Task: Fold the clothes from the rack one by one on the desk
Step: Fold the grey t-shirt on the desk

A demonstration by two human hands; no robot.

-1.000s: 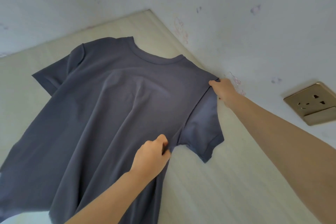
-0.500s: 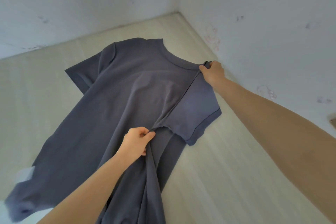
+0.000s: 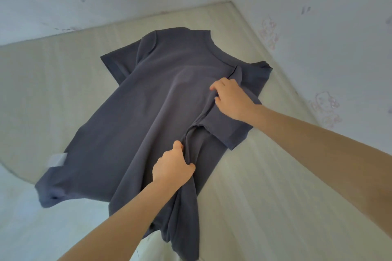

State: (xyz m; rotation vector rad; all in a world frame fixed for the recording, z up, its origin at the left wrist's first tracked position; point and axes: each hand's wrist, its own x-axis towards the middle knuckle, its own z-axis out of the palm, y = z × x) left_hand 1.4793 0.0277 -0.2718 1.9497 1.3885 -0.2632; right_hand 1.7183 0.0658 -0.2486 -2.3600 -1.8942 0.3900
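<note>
A dark grey-blue T-shirt lies spread on the pale wooden desk, collar toward the far corner, hem hanging over the near edge. Its right side and sleeve are folded in over the body. My left hand grips a bunch of cloth along the right side seam below the armpit. My right hand pinches the fabric at the fold near the right shoulder, with the folded sleeve under my wrist. A white label shows at the shirt's left hem.
The desk sits in a corner, with white marked walls close behind and on the right. Bare desk surface lies to the left of the shirt and to the right near me. The desk's near-left edge drops to a pale floor.
My right hand has carried the right shoulder inward and toward me, laying the sleeve over the body. My left hand keeps its grip on the side seam. The view has shifted left.
</note>
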